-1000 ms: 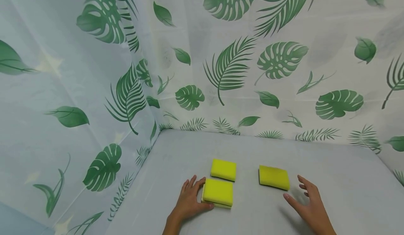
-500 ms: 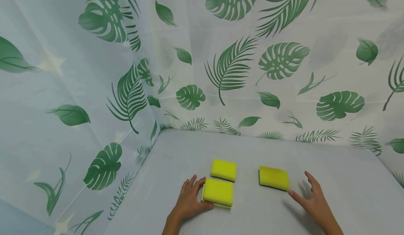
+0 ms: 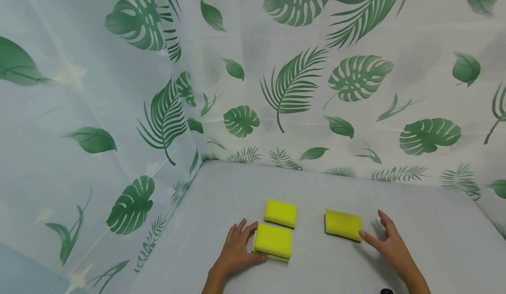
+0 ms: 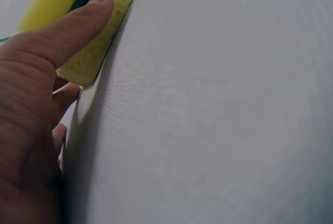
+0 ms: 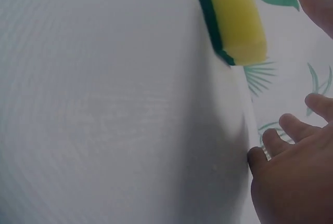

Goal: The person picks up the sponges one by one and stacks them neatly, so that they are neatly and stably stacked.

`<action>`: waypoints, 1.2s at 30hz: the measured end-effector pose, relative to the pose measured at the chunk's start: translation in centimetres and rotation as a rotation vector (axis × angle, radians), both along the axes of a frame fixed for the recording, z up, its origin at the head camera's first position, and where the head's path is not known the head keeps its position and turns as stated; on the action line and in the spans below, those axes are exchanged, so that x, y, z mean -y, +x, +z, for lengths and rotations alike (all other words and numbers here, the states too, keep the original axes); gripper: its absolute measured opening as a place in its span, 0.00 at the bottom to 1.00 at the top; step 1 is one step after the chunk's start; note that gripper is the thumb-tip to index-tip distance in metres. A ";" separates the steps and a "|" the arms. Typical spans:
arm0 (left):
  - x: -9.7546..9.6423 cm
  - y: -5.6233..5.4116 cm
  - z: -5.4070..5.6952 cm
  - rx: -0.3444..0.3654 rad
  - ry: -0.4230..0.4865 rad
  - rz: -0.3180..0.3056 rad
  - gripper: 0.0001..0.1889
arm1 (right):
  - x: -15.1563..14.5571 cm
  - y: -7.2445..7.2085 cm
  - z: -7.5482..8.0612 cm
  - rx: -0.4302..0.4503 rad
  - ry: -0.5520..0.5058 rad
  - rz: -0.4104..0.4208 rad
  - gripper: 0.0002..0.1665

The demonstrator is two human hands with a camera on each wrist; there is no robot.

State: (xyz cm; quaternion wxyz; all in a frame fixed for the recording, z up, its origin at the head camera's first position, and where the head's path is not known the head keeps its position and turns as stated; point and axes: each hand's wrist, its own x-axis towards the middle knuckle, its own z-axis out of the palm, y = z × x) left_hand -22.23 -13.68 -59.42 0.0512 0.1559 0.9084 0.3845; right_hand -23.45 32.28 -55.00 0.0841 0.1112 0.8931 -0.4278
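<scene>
Two sponges lie stacked in the head view, a yellow one with a dark scouring layer above a paler sponge. My left hand grips this stack at its left side, its thumb on the pale sponge's near edge and fingers at the left edge. Just behind sits another yellow sponge. To the right, a yellow sponge with a dark green underside lies by itself. My right hand hovers beside it, fingers spread, thumb near its right corner; the right wrist view shows a gap between them.
The sponges lie on a whitish covered surface. Leaf-printed curtains rise at its back and left edges. A small dark object shows at the bottom edge, near my right forearm.
My right hand has shifted slightly right and away from me, its thumb now level with the lone sponge's right corner. The left hand and the sponges keep their places; the head view tilts slightly.
</scene>
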 end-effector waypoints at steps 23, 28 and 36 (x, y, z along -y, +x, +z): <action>0.8 -0.5 -0.3 -0.048 -0.012 -0.017 0.53 | 0.9 -1.9 -1.2 0.020 0.016 -0.018 0.78; 0.8 -0.5 -0.2 -0.030 -0.009 -0.011 0.53 | 0.7 -1.9 -1.6 0.013 0.020 0.012 0.76; 0.8 -0.7 -0.5 -0.050 -0.004 -0.010 0.53 | 0.5 -2.3 -1.7 0.017 0.022 0.071 0.75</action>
